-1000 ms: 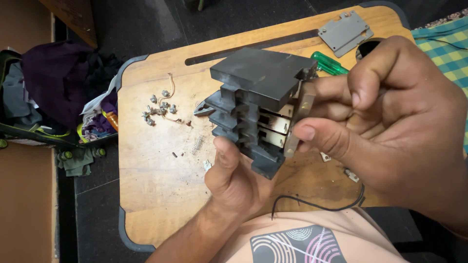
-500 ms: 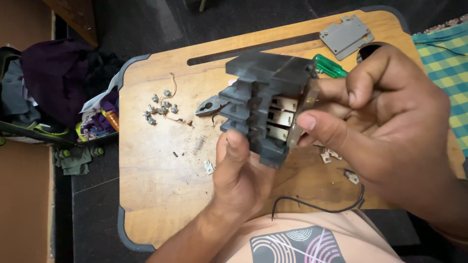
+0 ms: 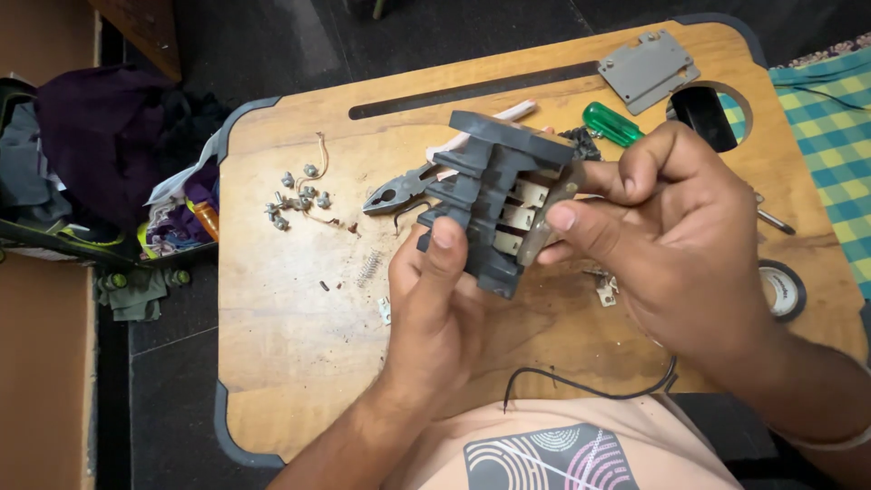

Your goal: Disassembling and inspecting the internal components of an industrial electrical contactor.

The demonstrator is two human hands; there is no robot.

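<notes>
A person seated at a wooden lap desk works on a dark grey switch block, held in the air above the middle of the board. At far left, off the desk, lies a heap of dark clothes, with a small orange-and-yellow packet tucked at its edge; its label is too small to make out. On the board's left part sit loose screws and a small spring, which suggests the unit is already partly stripped, though the block itself remains in one piece with pale metal contacts showing. Pliers lie just behind the block. The left hand cups the block from below, thumb pressed on its front face. The right hand pinches a brass-coloured strip at the block's right side between thumb and forefinger. Behind it rests a green screwdriver, and further back a grey cover plate lies detached near the desk's cup hole. At right, a roll of black tape lies flat, its printed core unreadable, and a black wire curls along the near edge
</notes>
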